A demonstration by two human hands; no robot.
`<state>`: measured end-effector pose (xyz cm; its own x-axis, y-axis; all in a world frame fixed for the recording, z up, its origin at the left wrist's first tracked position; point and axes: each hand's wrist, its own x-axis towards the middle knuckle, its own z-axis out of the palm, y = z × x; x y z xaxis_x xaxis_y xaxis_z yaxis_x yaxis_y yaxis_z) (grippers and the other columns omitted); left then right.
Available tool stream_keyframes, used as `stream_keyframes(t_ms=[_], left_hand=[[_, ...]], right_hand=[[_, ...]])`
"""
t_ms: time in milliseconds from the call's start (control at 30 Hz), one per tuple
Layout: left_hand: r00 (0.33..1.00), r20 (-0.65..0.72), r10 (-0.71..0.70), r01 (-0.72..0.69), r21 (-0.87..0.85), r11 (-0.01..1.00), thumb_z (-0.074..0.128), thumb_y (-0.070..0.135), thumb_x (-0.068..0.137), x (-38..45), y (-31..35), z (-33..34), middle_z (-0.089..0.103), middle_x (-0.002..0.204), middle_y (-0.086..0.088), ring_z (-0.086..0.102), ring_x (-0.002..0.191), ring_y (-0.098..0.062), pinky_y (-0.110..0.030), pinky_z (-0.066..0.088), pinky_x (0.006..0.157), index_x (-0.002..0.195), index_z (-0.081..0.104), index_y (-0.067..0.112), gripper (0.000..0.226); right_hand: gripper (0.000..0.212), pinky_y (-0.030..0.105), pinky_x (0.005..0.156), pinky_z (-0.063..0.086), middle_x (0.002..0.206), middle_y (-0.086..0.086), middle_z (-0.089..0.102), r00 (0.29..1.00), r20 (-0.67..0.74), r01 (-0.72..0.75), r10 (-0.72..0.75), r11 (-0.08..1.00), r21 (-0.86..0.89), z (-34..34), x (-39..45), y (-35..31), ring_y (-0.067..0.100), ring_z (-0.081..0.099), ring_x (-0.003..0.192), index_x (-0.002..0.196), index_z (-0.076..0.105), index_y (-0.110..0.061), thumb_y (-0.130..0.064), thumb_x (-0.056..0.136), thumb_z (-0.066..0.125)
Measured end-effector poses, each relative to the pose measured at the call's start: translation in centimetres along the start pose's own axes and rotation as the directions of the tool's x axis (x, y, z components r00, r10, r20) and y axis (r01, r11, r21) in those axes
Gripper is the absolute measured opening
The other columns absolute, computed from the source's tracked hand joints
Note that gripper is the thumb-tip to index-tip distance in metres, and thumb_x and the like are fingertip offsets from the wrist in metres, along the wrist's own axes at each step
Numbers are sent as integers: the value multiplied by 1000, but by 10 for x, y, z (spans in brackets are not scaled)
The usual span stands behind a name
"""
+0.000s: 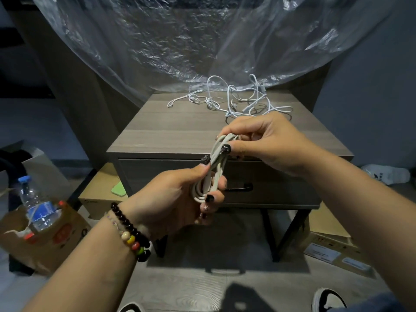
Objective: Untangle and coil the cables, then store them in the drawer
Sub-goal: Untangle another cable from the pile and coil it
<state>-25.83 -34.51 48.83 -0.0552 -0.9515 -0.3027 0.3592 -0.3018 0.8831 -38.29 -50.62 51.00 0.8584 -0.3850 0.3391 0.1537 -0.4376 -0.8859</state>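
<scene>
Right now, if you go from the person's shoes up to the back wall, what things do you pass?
Shoe → left hand holding the coiled cable → drawer handle → right hand → tangled white cables on the nightstand → plastic sheet.

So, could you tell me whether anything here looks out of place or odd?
Only the loose white cables stand out: they lie in a tangled heap at the back of the grey wooden nightstand's top. The left hand and right hand hold a neatly coiled beige cable.
</scene>
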Motion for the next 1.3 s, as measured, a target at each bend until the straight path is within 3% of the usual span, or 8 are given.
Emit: stream_keyframes(t_ms=[233, 400, 500, 667, 800, 933, 1200, 1300], left_hand=[[924, -358, 136, -149, -7, 989, 29, 33, 100, 9, 18, -20, 41, 60, 0, 36, 50, -10, -28, 28, 60, 81, 51, 14, 35], [879, -451, 155, -235, -125, 964, 28, 33, 100, 16, 34, -38, 39, 56, 2, 31, 47, -9, -26, 23, 55, 75, 47, 16, 36], [872, -465, 156, -261, -172, 950, 29, 34, 100, 18, 41, -45, 40, 54, 3, 31, 47, -9, -27, 25, 56, 74, 48, 16, 36], [878, -448, 171, -268, -163, 949, 31, 36, 100, 17, 48, -48, 42, 55, 3, 34, 48, -9, -26, 29, 56, 78, 50, 15, 36], [884, -432, 177, -237, -89, 967, 32, 36, 99, 12, 42, -50, 45, 55, 3, 38, 47, -8, -24, 30, 54, 84, 53, 14, 35], [885, -427, 185, -248, -97, 964, 31, 36, 100, 6, 42, -54, 44, 55, 2, 36, 47, -8, -24, 28, 54, 82, 52, 13, 36], [885, -408, 225, -256, -23, 966, 29, 36, 101, -6, 39, -49, 43, 57, 3, 35, 47, -8, -21, 28, 51, 82, 51, 14, 37], [881, -408, 238, -258, 5, 966, 28, 36, 101, -11, 36, -45, 42, 59, 2, 34, 48, -8, -24, 26, 54, 84, 51, 13, 36]], right_hand=[[26, 27, 68, 53, 84, 6, 72, 978, 49, -208, 204, 975, 79, 12, 72, 30, 14, 65, 74, 104, 71, -11, -16, 79, 72], [11, 21, 59, 49, 77, -1, 69, 898, -425, -202, 118, 967, -158, 25, 143, 85, 5, 61, 62, 93, 74, -11, -7, 86, 66], [20, 31, 84, 50, 101, 3, 69, 843, -537, -263, -27, 851, -454, 25, 186, 109, 18, 63, 91, 95, 74, -17, -10, 85, 58], [25, 36, 83, 40, 125, 11, 44, 856, -492, -362, -158, 497, -789, 31, 233, 126, 30, 48, 110, 113, 60, -8, -15, 89, 56], [32, 42, 100, 38, 136, 18, 45, 845, -533, -509, 36, 353, -785, 26, 250, 131, 36, 42, 125, 119, 60, -1, -16, 92, 54], [27, 42, 90, 44, 123, 21, 55, 859, -509, -452, -47, 397, -799, 27, 247, 128, 39, 51, 114, 112, 63, -1, -17, 95, 52], [19, 43, 70, 51, 82, 10, 70, 782, -598, -210, -176, 828, -519, 27, 219, 122, 29, 63, 72, 93, 54, -15, -25, 95, 38], [17, 41, 69, 52, 78, 9, 69, 752, -636, -157, -174, 890, -429, 28, 205, 116, 20, 61, 63, 94, 57, -12, -19, 96, 41]])
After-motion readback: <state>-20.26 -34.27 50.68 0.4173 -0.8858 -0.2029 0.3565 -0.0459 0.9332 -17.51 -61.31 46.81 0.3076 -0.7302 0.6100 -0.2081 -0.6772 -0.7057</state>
